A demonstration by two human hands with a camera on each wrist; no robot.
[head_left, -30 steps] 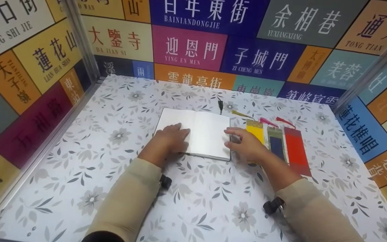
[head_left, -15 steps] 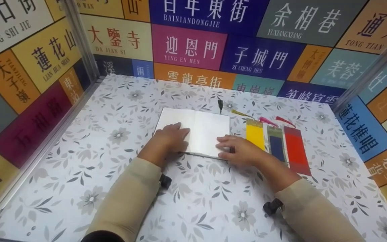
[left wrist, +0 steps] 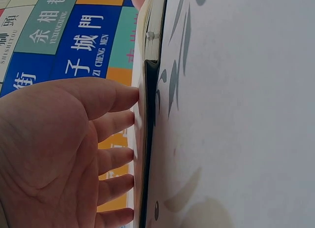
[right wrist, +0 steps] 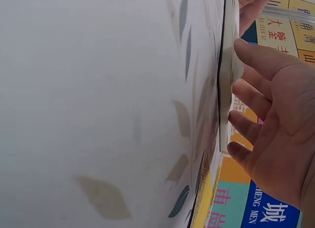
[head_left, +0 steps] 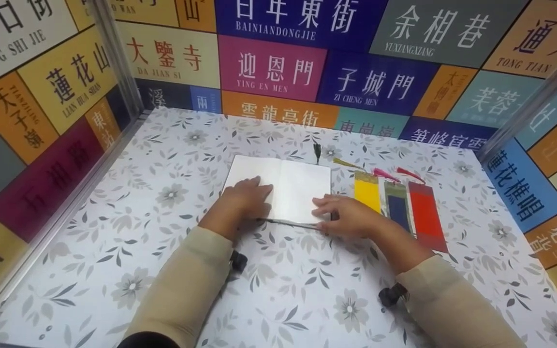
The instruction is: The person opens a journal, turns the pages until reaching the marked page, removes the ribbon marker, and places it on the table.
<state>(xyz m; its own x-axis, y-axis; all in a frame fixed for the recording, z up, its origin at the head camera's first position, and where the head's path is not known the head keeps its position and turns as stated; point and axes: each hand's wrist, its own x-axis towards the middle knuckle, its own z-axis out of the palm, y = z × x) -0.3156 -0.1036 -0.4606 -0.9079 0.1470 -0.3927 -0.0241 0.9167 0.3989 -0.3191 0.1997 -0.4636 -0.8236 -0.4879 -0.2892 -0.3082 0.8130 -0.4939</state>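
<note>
An open notebook [head_left: 302,186] with blank white pages lies on the table. My left hand [head_left: 248,198] rests on its left page with fingers spread; in the left wrist view the fingertips [left wrist: 129,92] press along the page. My right hand [head_left: 348,215] is at the lower right corner of the right page, thumb and fingertips touching it and apart from each other. The right wrist view shows the page stack [right wrist: 227,65] bulging slightly beside the thumb [right wrist: 261,55]. Neither hand is wrapped around anything.
Right of the notebook lie a yellow bookmark [head_left: 367,191], a dark blue bookmark [head_left: 398,212] and a red bookmark [head_left: 426,208], each tasselled. A dark green tassel [head_left: 317,152] sits beyond the notebook's top edge. Sign-printed panels [head_left: 271,67] enclose the flower-patterned table [head_left: 278,299].
My right hand has moved left from the notebook's right edge onto the lower right corner of the page, and its thumb has shifted slightly. The left hand has stayed in place.
</note>
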